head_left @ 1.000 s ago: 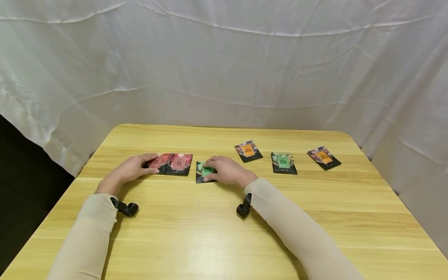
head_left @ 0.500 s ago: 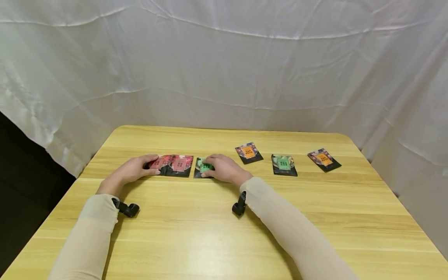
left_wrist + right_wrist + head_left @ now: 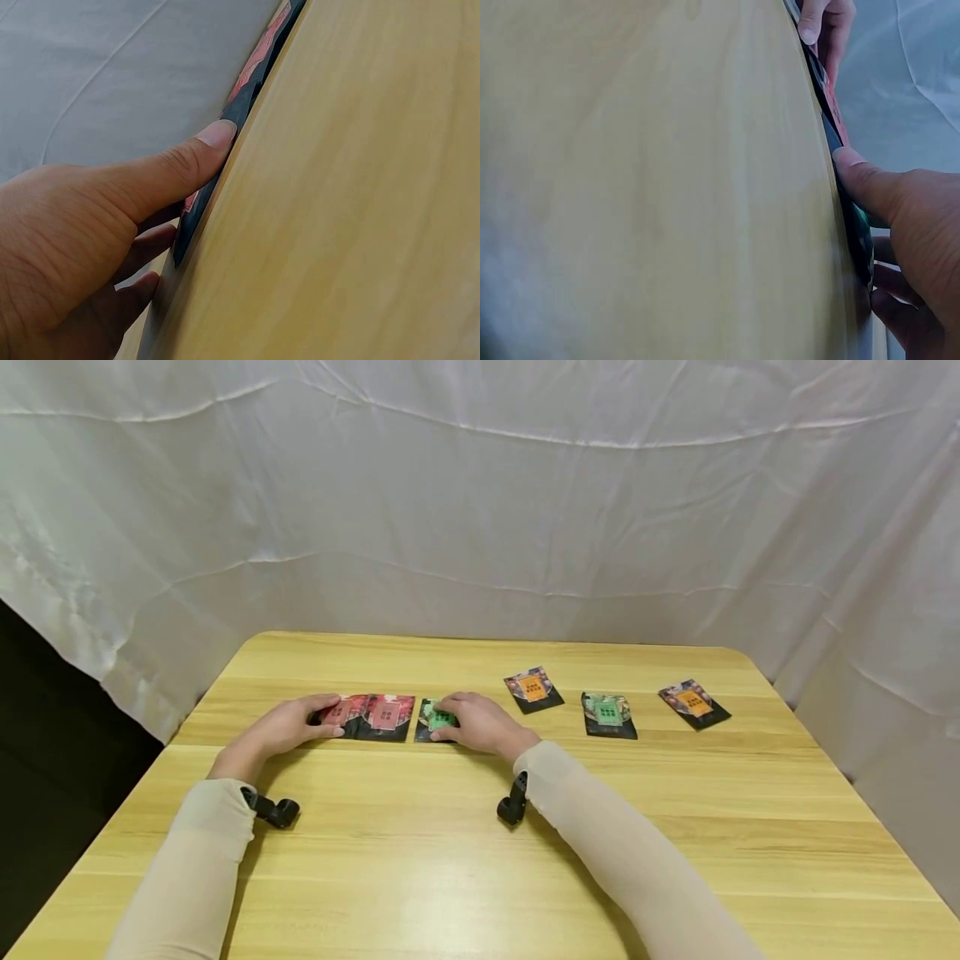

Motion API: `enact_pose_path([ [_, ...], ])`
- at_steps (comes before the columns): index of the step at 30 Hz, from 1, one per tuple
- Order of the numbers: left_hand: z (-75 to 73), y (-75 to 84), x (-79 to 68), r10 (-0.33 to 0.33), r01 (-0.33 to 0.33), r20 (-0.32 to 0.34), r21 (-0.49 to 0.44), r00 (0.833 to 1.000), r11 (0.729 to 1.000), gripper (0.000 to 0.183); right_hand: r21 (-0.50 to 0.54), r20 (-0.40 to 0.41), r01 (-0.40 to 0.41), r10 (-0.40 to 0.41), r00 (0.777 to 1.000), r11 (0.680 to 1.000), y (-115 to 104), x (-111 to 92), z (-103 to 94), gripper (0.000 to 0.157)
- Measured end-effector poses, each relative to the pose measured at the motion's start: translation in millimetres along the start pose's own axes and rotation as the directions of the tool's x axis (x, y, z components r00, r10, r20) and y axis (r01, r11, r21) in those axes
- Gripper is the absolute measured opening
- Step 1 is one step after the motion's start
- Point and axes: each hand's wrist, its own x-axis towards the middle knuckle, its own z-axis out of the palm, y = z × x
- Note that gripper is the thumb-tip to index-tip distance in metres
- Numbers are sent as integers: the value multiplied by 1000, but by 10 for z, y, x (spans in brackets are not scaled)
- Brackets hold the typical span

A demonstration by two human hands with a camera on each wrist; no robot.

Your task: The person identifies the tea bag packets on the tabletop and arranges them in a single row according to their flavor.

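Two red-and-black packets lie side by side at the table's left. My left hand [image 3: 281,724] grips the outer red packet [image 3: 337,714], thumb on its near edge and fingers at its far side; part of it is hidden under them. Right of it lies the inner red packet [image 3: 387,717], fully visible in the head view. A narrow strip of table separates that one from a green-and-black packet [image 3: 426,723]. My right hand [image 3: 483,723] holds this green packet by its edges between thumb and fingers, covering its right part. In the right wrist view the thumb [image 3: 859,176] presses its near edge.
Farther right lie an orange-labelled packet [image 3: 534,688], a second green packet [image 3: 609,715] and a second orange packet [image 3: 694,703], all apart. The wooden table [image 3: 420,860] ends at the back before a pale hanging cloth [image 3: 480,527].
My right hand has slid the green packet slightly left and away from me, level with the red pair, then stopped. The left hand has stayed on the outer red packet.
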Motion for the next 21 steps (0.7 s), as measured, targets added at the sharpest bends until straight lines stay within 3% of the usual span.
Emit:
enact_pose_path([
  [21,-3,0,5,4,-4,-1,7,1000,1000,77,-43,6,29,-28,1000,999,24,0,-24,59],
])
